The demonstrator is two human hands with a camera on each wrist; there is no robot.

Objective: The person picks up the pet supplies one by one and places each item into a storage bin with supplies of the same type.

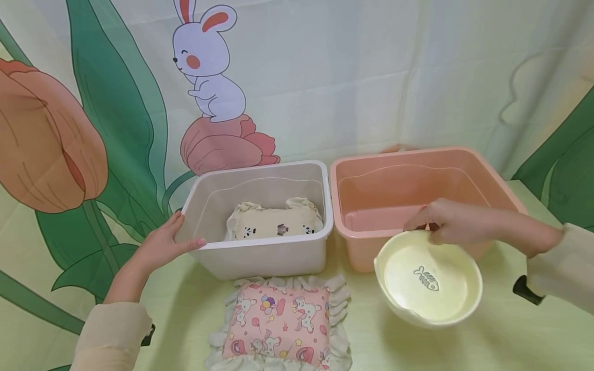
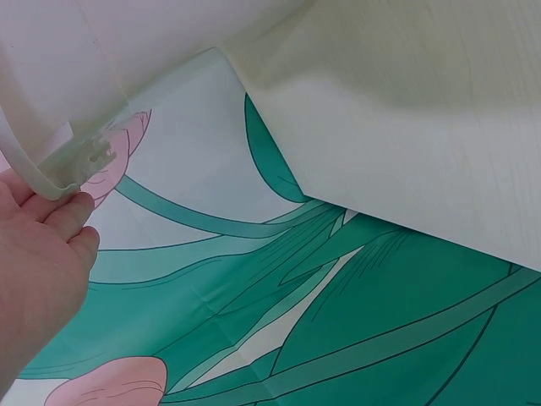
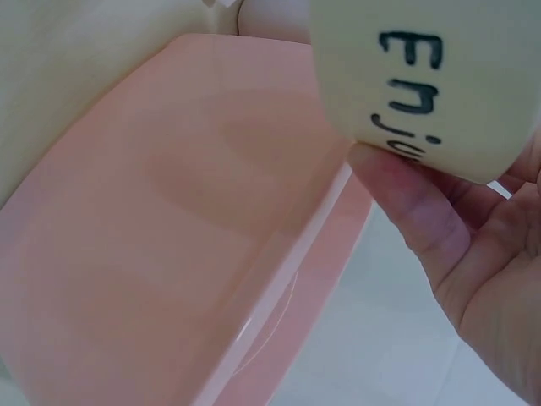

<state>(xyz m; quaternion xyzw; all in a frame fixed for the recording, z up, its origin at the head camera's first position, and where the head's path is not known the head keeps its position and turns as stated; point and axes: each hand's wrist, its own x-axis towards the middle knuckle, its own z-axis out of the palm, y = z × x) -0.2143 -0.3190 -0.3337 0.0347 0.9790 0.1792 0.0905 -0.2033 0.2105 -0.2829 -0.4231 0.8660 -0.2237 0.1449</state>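
Observation:
My right hand (image 1: 441,219) pinches the far rim of a pale yellow bowl (image 1: 429,275) with a fishbone drawing inside. The bowl is held above the table, in front of the pink bin (image 1: 417,234). Dark lettering shows on its outer wall (image 3: 423,93) in the right wrist view, where the thumb (image 3: 406,190) presses against it. At the left, my left hand (image 1: 162,242) rests on the near left corner of the white bin (image 1: 264,257), its thumb along the front rim. Inside that bin lies a cream pillow (image 1: 274,221) with small animal faces.
On the light table (image 1: 181,319), a pink ruffled pillow (image 1: 280,322) with unicorn and balloon prints lies in front of the white bin. The two bins stand side by side. Behind them hangs a curtain (image 1: 334,77) printed with a rabbit and tulips.

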